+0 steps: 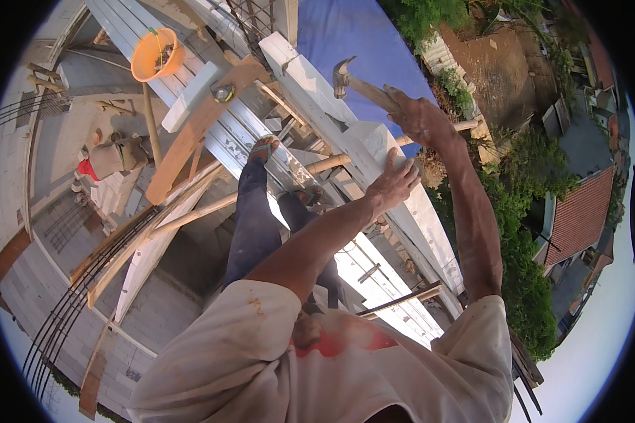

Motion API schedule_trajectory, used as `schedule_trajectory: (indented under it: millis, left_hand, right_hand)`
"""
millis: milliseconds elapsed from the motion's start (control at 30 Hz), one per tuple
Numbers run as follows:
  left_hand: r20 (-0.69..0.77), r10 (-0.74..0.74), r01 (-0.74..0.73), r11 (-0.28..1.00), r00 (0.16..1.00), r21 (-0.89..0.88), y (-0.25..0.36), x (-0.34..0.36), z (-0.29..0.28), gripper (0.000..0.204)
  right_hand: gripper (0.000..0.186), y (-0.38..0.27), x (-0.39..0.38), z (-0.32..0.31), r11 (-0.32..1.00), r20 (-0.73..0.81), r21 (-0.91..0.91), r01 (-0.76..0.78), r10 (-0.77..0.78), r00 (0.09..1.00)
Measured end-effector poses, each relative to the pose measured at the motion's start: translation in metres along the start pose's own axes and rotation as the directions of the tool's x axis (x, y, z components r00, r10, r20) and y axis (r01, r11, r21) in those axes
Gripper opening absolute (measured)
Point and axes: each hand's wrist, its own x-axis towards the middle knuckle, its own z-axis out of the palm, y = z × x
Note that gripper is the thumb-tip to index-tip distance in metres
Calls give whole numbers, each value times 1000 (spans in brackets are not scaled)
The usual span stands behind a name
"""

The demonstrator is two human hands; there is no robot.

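My right hand (427, 123) is closed around the wooden handle of a claw hammer (368, 93). The hammer's metal head is raised above a pale block (368, 139). On the block's near side rests my left hand (394, 185), fingers stretched over its surface and partly apart. The block sits on top of a long, narrow pale wall (420, 236) running diagonally under my hands. What lies beneath my left palm is hidden.
My sandalled feet stand on corrugated metal sheets (240, 134) high up. An orange bucket (142, 55), a wooden plank (194, 134) and a tape measure (222, 93) are to the left. Below is another person (116, 156). A blue tarp (374, 53) hangs beyond the wall.
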Motion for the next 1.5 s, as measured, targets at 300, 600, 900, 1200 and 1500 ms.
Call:
schedule_trajectory:
  millis: [300,600,900,1200,1500]
  left_hand:
    - [43,203,-206,975,978,82,-24,-40,-16,53]
    - [749,-168,442,879,641,-181,-151,-245,-17,80]
    - [939,-52,593,787,340,-171,-240,-204,-114,66]
    - [729,491,-484,839,478,-248,-425,-222,-63,38]
    - [244,-235,333,773,941,-539,-529,-295,-35,12]
  right_hand:
    - [37,-56,-229,116,600,-428,793,104,428,796]
    - [22,-125,-314,334,-441,469,871,-218,612,637]
    - [20,-300,-349,464,-833,831,536,-133,494,257]
    - [20,-438,-240,444,-899,904,382,-214,315,290]
    - [20,-440,-167,383,-754,786,573,-320,394,477]
